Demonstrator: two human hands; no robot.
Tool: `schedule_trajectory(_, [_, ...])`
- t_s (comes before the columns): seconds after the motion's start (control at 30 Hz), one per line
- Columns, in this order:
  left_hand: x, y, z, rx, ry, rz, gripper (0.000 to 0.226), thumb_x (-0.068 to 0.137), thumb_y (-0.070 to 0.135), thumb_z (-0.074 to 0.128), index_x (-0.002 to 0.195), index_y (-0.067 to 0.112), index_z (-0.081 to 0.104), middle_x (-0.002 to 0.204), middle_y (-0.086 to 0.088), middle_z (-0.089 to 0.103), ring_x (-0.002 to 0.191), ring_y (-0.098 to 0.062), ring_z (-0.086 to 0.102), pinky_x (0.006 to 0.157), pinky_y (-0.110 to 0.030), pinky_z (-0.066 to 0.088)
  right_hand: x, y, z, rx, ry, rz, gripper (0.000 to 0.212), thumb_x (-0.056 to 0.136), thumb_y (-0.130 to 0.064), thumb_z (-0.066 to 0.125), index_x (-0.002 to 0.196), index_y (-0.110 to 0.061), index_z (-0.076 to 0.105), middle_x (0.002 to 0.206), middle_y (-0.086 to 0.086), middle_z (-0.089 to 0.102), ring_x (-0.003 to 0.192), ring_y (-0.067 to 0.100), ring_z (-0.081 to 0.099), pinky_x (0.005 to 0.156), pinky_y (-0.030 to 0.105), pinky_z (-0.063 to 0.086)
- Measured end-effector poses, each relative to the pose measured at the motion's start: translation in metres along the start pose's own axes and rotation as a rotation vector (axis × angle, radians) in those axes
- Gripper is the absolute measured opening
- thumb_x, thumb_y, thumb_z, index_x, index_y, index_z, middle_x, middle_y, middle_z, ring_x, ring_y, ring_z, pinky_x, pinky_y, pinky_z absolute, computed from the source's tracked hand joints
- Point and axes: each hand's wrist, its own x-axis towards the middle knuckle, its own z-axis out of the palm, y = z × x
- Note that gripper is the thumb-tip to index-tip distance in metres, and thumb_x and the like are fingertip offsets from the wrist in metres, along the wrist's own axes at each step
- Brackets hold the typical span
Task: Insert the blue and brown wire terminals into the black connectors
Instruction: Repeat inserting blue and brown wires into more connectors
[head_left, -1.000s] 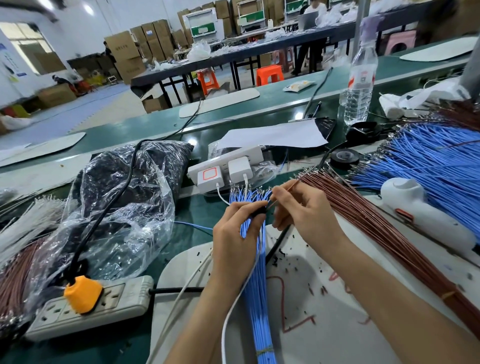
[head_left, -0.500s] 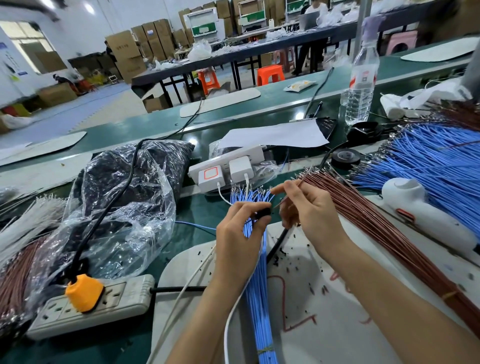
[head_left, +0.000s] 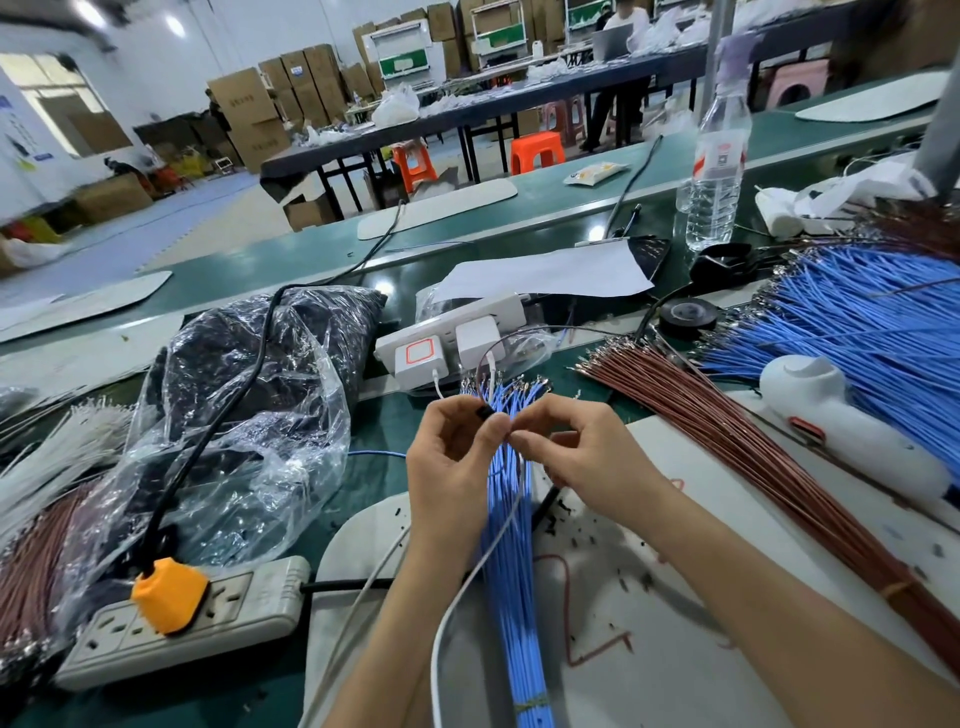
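Water bottle behind; orange plug in power strip — white tool, perhaps a glue gun.

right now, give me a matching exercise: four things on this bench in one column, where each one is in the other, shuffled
Things:
1 black connector
2 orange plug
3 water bottle
4 brown wire bundle

Places:
A plugged into the power strip
B standing upright at the far side of the bench
C pinched in the left hand
D lying flat, just left of the white tool

Pairs: 1-C, 2-A, 3-B, 4-D
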Motion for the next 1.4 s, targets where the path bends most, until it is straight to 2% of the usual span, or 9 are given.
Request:
schedule_trajectory(0.2, [0.004,0.001,0.002,-0.313,0.043,-0.196,0.018,0.071,0.015,0.065,0.088,0.009,0.059,0.069,0.002,0.064,0.063,-0.01,0.061,0.064,-0.02,0.053,-0.001,-0.009,0.002,0.246,-0.109,0.12,0.017,0.087,-0.006,0.066,0.071,-0.01,0.063,0.05,-0.003,0.053,0.04,0.006,0.04,0.041,0.015,0.032])
schedule_trajectory(0.4, [0.017,0.003,-0.013,-0.907,0.222,-0.562,0.016,0.076,0.015,0.059,0.087,0.004,0.06,0.071,-0.003,0.066,0.055,-0.007,0.062,0.057,-0.017,0.053,-0.013,-0.021,-0.013,0.362,-1.053,0.361,0.026,0.081,0.0,0.059,0.068,-0.02,0.07,0.055,-0.005,0.06,0.04,0.003,0.046,0.038,0.012,0.034])
schedule_trajectory(0.5, [0.019,0.001,-0.02,-0.902,0.271,-0.571,0.016,0.088,0.015,0.053,0.093,0.002,0.062,0.068,-0.002,0.067,0.054,-0.006,0.062,0.057,-0.019,0.055,-0.016,-0.023,-0.009,0.363,-1.235,0.37,0.026,0.084,-0.002,0.057,0.078,-0.021,0.073,0.061,-0.005,0.064,0.043,0.002,0.049,0.04,0.011,0.036])
schedule_trajectory(0.67, [0.015,0.005,-0.015,-0.621,0.033,-0.465,0.018,0.072,0.013,0.061,0.081,0.014,0.077,0.071,0.0,0.069,0.057,-0.008,0.062,0.054,-0.019,0.053,-0.007,-0.015,-0.002,0.396,-0.655,0.423,0.025,0.084,-0.04,0.064,0.076,-0.017,0.072,0.06,-0.004,0.06,0.045,0.004,0.046,0.04,0.011,0.035])
schedule_trajectory(0.77, [0.008,0.005,-0.006,-0.538,-0.102,-0.43,0.021,0.074,0.01,0.058,0.082,0.013,0.077,0.075,-0.001,0.068,0.061,-0.009,0.059,0.058,-0.018,0.052,-0.003,-0.008,-0.003,0.43,-0.41,0.413,0.029,0.085,-0.036,0.062,0.066,-0.015,0.068,0.055,-0.002,0.056,0.044,0.007,0.043,0.039,0.012,0.031])
schedule_trajectory(1.0, [0.015,0.003,-0.011,-0.673,0.232,-0.417,0.018,0.088,0.001,0.052,0.101,0.007,0.062,0.072,-0.001,0.068,0.06,-0.006,0.061,0.059,-0.016,0.053,-0.011,-0.013,-0.009,0.265,-1.014,0.491,0.023,0.095,-0.016,0.056,0.076,-0.009,0.068,0.057,-0.002,0.063,0.04,0.001,0.053,0.039,0.011,0.041])
schedule_trajectory(1.07, [0.015,0.003,-0.012,-0.588,0.243,-0.337,0.018,0.093,-0.001,0.048,0.098,0.009,0.061,0.07,0.004,0.069,0.06,-0.004,0.061,0.057,-0.015,0.052,-0.011,-0.012,-0.004,0.2,-0.982,0.497,0.022,0.094,-0.016,0.059,0.075,-0.013,0.07,0.058,-0.004,0.063,0.041,0.001,0.052,0.04,0.011,0.041])
schedule_trajectory(1.27, [-0.002,0.006,0.001,0.252,-0.021,0.27,0.02,0.084,0.006,0.068,0.094,0.024,0.065,0.084,0.009,0.063,0.074,-0.006,0.057,0.07,-0.019,0.045,-0.002,-0.006,-0.004,0.241,-0.3,0.316,0.004,0.086,-0.008,0.067,0.087,-0.004,0.065,0.064,0.005,0.067,0.041,0.012,0.054,0.038,0.019,0.041])
schedule_trajectory(1.4, [-0.013,0.006,0.012,0.416,-0.117,0.464,0.029,0.081,0.0,0.065,0.102,0.021,0.066,0.099,0.004,0.062,0.089,-0.006,0.061,0.08,-0.015,0.045,0.001,-0.003,-0.005,0.273,-0.034,0.133,0.007,0.086,0.006,0.062,0.087,0.006,0.055,0.061,0.011,0.062,0.045,0.017,0.059,0.043,0.024,0.048])
